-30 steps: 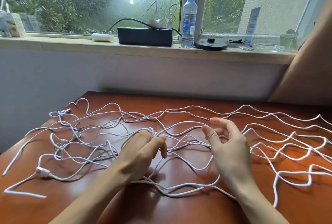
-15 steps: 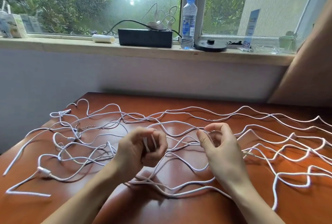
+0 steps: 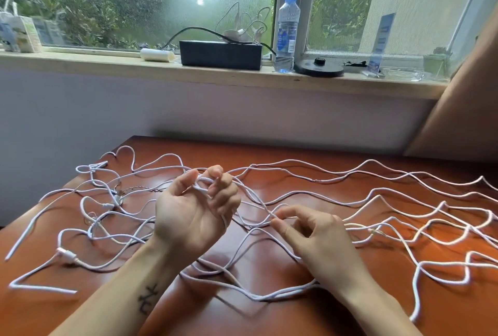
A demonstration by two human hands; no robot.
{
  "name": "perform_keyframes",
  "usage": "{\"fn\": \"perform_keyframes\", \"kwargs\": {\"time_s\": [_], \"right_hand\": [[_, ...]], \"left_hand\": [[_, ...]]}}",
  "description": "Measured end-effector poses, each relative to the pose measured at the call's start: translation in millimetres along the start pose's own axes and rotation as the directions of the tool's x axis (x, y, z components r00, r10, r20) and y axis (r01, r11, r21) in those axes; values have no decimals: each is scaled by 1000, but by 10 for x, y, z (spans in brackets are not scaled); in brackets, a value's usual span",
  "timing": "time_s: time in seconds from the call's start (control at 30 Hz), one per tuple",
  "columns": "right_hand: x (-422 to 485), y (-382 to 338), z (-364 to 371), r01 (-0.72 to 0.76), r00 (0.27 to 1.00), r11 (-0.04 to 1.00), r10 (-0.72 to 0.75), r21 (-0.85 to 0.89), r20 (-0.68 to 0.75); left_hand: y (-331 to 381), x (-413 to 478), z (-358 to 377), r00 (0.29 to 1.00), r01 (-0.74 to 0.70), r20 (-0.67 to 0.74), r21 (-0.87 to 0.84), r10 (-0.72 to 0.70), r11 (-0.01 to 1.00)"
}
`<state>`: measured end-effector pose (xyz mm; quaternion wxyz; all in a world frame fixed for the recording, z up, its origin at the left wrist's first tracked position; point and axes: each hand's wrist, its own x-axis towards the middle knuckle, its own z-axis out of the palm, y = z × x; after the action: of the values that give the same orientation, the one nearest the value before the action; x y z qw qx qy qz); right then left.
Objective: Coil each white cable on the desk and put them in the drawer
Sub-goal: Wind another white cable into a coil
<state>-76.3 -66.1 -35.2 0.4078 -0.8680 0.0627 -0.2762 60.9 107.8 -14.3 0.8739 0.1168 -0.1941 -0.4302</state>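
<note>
Left hand has a loop of white cable round its curled fingers, right hand pinches it nearby; the rest sprawls over the desk. Pulling could snag crossing strands into knots.

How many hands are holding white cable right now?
2. The left hand, raised palm-up, has cable looped round its fingers; the right hand, lower over the desk, pinches a strand at its fingertips.
</note>
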Motion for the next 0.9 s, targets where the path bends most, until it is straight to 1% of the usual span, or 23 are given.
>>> {"fn": "perform_keyframes", "kwargs": {"time_s": [0.07, 0.13, 0.2, 0.37, 0.47, 0.53, 0.63, 0.7, 0.77, 0.83, 0.87, 0.9], "right_hand": [[-7, 5, 20, 41, 998, 997, -37, -62, 54], [-14, 2, 27, 57, 995, 997, -53, -52, 86], [-26, -9, 34, 56, 991, 998, -55, -8, 122], [-58, -70, 30, 40, 971, 998, -49, 44, 236], [-61, -99, 24, 27, 967, 997, -46, 76, 252], [-72, -116, 38, 3, 970, 993, -32, 119, 242], [-61, -137, 34, -44, 980, 981, 5, 191, 201], [-41, -161, 13, -88, 981, 958, 36, 272, 190], [-26, -195, 3, -122, 981, 921, 54, 371, 188], [-23, -231, 2, -132, 982, 880, 52, 457, 183], [-19, -247, -7, -143, 982, 853, 59, 503, 179], [-15, -261, -24, -162, 981, 817, 74, 553, 178]], "left_hand": [[9, 8, 16, 995, -27, -93, -53, 22, 998], [12, 33, 46, 978, -66, -199, -17, 62, 998], [5, 67, 66, 963, -84, -253, 42, 92, 996], [-33, 124, 35, 953, -78, -271, 214, 136, 974], [-64, 145, 38, 940, -92, -283, 321, 188, 943], [-102, 157, 33, 927, -108, -280, 440, 251, 892], [-188, 169, -10, 921, -131, -193, 664, 338, 736], [-214, 158, -52, 929, -142, -101, 792, 356, 593], [-207, 134, -105, 935, -147, -24, 882, 353, 449], [-201, 106, -169, 936, -152, 56, 955, 348, 255], [-208, 102, -196, 936, -154, 96, 977, 339, 148], [-216, 98, -221, 936, -158, 129, 986, 329, 62]]}}
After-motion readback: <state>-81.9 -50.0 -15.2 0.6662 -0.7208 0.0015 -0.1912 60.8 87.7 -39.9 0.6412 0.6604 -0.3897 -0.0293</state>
